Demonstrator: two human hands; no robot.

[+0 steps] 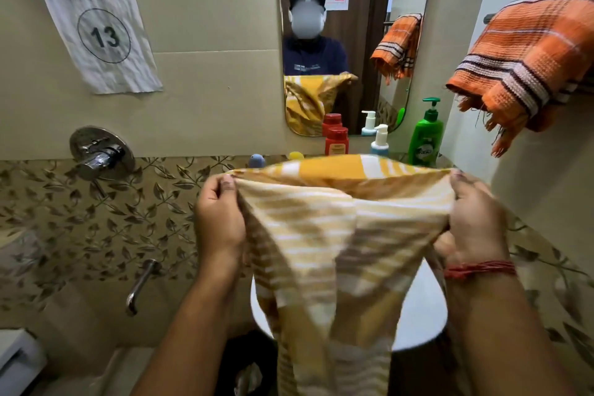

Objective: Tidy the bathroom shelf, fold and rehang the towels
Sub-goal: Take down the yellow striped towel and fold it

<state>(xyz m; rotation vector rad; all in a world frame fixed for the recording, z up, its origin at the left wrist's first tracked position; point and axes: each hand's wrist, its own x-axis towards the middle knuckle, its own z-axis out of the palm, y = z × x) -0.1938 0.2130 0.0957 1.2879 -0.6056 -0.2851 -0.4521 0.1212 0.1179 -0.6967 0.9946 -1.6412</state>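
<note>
A yellow and white striped towel (334, 235) hangs stretched between my hands over a white washbasin (421, 309). My left hand (218, 219) pinches its upper left corner, and my right hand (472, 219) grips its upper right edge. The cloth droops down in folds below my wrists. An orange striped towel (527, 58) is draped over a rail on the right wall, with a frayed corner dangling. On the shelf behind the yellow towel stand a red bottle (336, 141), a white pump bottle (380, 141) and a green pump bottle (426, 138).
A mirror (350, 26) hangs on the wall ahead and reflects a person and both towels. A chrome tap handle (101, 154) and a spout (141, 286) are fixed on the left wall. A paper sign (96, 26) reads workstation 13. Small blue and yellow items sit at the shelf's left.
</note>
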